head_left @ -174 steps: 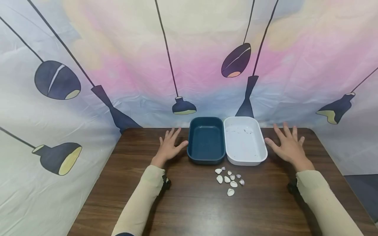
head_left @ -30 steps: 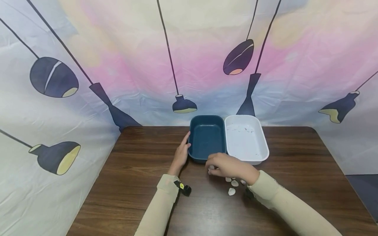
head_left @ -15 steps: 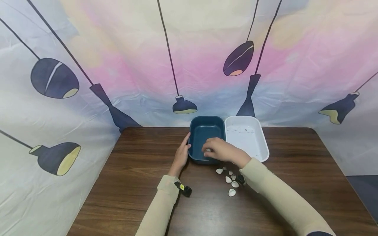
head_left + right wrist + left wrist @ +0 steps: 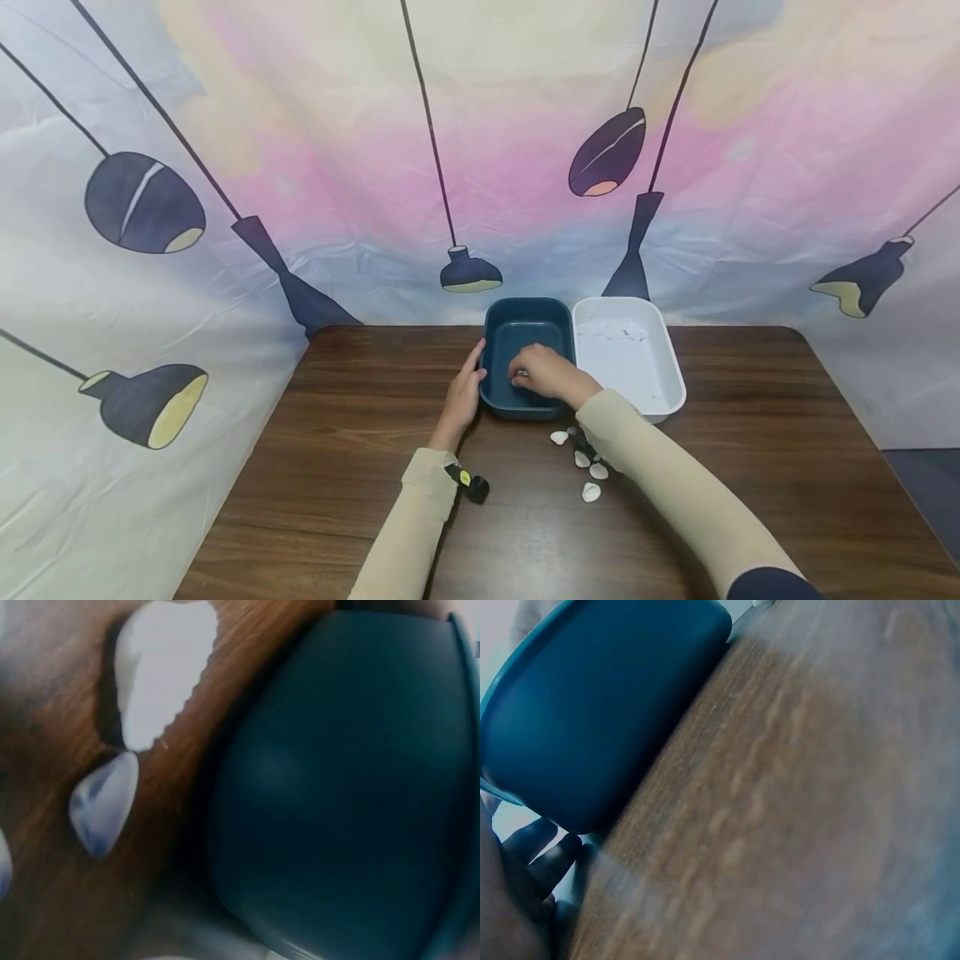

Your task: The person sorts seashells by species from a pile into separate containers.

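Observation:
A dark teal baking dish (image 4: 528, 321) stands on the table in the head view. My left hand (image 4: 461, 396) rests along its left side, fingers extended against the wall. Low inside the dish is my right hand (image 4: 543, 371), fingers curled, with a pale bit of a seashell at the fingertips. Several white and purplish seashells (image 4: 591, 492) lie on the wood before the dishes, some hidden by the right sleeve. The right wrist view shows a white shell (image 4: 165, 671) and a purple-tinged one (image 4: 105, 802) close to the teal wall; the right hand's fingers are out of it.
A white dish (image 4: 622, 358) with small dark marks on its bottom stands against the teal one's right side. Both are near the back edge of the brown wooden table (image 4: 345, 433). A printed cloth (image 4: 337, 125) hangs behind.
The right hand has brought a seashell from the table up over the rim and down into the teal dish. Earlier both hands lay spread beside the dishes; the left now touches the teal one.

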`<state>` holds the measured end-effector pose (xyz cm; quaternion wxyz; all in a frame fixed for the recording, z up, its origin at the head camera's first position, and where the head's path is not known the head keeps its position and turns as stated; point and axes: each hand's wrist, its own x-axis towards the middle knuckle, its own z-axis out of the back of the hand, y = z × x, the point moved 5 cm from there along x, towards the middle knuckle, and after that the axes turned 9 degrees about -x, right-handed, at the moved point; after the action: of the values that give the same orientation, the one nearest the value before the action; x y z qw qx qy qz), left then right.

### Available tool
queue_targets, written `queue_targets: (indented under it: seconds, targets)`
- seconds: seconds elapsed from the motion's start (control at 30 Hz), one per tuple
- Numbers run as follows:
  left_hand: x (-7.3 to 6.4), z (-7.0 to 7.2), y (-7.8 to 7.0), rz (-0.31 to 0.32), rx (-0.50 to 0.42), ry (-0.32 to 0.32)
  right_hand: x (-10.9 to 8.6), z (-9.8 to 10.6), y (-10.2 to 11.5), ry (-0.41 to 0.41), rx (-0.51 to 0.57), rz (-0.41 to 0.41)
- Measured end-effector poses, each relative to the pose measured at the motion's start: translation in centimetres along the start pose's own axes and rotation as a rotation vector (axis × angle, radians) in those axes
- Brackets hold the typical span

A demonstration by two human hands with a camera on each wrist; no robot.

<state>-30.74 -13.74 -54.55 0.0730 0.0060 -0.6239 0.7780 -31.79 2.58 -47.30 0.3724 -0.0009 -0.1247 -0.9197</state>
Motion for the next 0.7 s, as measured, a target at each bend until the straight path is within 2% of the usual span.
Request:
queue_targets:
  seconds: [0.27,0.5,0.7]
  targets:
    - [-0.1,0.0,-0.1,0.001,-0.01,0.003,1.1,-1.7,-0.5,0.044,0.014,-0.097]
    - [-0.1,-0.1,0.1,0.005,-0.015,0.011,1.2,-2.0,-0.5,0.073,-0.052,-0.107]
    - [0.1,-0.1,0.2,0.005,-0.025,0.001,1.4,-2.2,-0.5,0.09,-0.064,-0.134]
